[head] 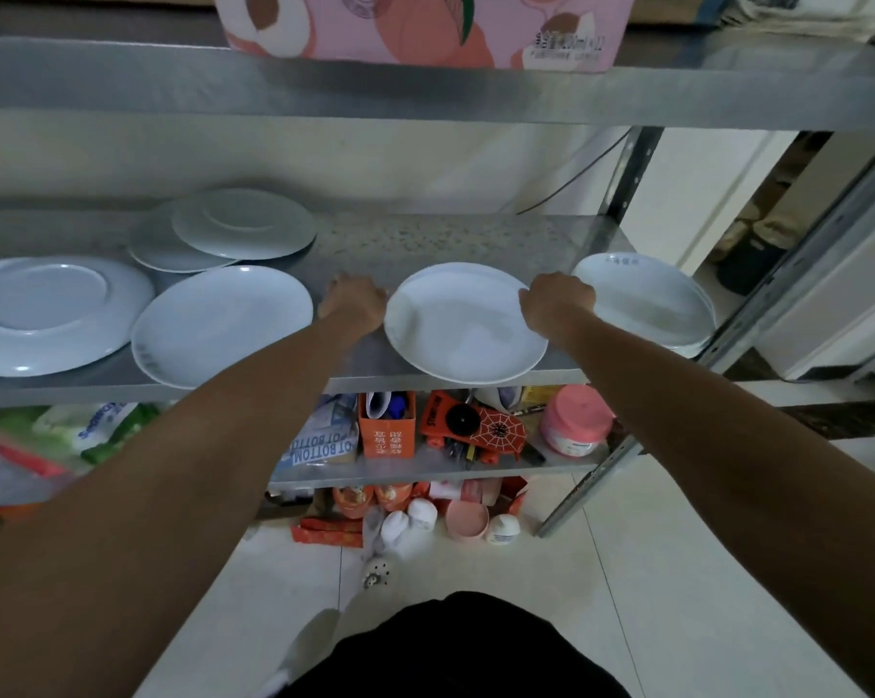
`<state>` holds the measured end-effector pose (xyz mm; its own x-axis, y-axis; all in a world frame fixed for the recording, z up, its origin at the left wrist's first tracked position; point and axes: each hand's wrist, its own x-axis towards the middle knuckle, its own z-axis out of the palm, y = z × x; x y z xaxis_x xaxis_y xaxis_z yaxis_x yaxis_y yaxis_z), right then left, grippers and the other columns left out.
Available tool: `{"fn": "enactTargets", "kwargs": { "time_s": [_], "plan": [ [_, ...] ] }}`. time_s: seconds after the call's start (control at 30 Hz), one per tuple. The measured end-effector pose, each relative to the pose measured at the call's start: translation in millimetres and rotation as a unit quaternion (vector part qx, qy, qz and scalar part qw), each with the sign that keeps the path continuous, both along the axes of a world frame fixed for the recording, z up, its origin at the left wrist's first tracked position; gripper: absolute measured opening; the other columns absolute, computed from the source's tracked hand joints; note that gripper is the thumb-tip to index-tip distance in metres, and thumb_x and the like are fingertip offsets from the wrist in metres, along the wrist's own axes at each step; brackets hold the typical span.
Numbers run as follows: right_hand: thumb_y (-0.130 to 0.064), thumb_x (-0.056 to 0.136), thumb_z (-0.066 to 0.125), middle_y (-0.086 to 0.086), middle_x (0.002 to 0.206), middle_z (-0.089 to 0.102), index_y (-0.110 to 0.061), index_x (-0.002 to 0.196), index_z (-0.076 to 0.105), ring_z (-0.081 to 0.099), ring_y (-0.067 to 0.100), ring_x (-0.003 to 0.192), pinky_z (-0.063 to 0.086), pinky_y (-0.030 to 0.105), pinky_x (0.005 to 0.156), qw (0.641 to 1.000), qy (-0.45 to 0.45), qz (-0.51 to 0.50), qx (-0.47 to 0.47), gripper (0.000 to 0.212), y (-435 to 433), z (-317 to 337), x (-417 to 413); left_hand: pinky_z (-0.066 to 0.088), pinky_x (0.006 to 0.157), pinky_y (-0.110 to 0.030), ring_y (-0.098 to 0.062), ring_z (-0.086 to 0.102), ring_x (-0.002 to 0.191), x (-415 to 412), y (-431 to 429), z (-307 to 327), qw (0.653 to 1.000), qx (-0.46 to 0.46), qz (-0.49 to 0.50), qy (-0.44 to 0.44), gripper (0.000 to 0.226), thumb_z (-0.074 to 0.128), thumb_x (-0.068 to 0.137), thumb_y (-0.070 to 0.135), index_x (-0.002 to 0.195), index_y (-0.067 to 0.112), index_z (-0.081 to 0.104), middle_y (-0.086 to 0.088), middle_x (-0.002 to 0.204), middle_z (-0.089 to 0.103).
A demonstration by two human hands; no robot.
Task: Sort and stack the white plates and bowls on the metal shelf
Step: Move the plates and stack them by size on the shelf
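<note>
Pale tiled room, metal shelf (425, 239) of white plates, both hands' fingers seemingly clamped on the center plate (463, 324).

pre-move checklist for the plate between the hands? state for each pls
1. Left hand on rim of centre plate: ok.
2. Right hand on the opposite rim: ok.
3. Finger grip under the rim: cannot tell, fingers hidden.
4. Plate fully on metal shelf: not ok, its front edge overhangs.
5. Right stack as a drop spot: ok, nothing on top.
6. Upright plate to the left stays clear of the left forearm: cannot tell.
</note>
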<state>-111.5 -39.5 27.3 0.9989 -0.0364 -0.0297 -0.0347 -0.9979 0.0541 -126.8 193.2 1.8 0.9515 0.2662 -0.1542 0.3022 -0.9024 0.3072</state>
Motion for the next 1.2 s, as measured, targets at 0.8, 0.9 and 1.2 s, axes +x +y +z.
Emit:
{"fn": "enactTargets", "kwargs": {
  "time_s": [0.8,0.9,1.2],
  "plan": [
    [-0.020,0.097,0.040,0.021,0.097,0.067,0.001,0.117,0.057,0.060,0.024,0.058,0.053,0.028,0.054,0.929,0.216,0.040,0.297,0.033,274.4,-27.7,-26.8,0.035,0.108,-0.042,-0.038,0.024,0.137,-64.4,257.4,-19.3,0.982,0.008,0.180,0.051,0.043,0.042,0.093,0.013,0.134,0.001,0.044,-0.021,0.147,0.023],
    [-0.016,0.097,0.042,0.023,0.103,0.067,0.000,0.121,0.054,0.056,0.019,0.054,0.050,0.026,0.051,0.917,0.236,-0.001,0.321,0.032,282.4,-31.5,-28.4,0.041,0.104,-0.042,-0.036,0.043,0.130,-61.2,264.9,-18.4,0.987,-0.005,0.154,0.049,0.042,0.044,0.092,0.013,0.133,0.003,0.047,-0.019,0.141,0.041],
    [-0.009,0.095,0.045,0.011,0.062,0.055,0.002,0.108,0.059,0.052,0.018,0.050,0.046,0.024,0.051,0.910,0.221,-0.079,0.341,0.022,280.7,-44.5,-36.6,0.049,0.090,-0.038,-0.034,0.060,0.113,-56.0,271.2,-25.0,0.990,-0.047,0.134,0.015,0.034,0.044,0.092,0.013,0.122,0.003,0.057,-0.016,0.124,0.061]
  ]
}}
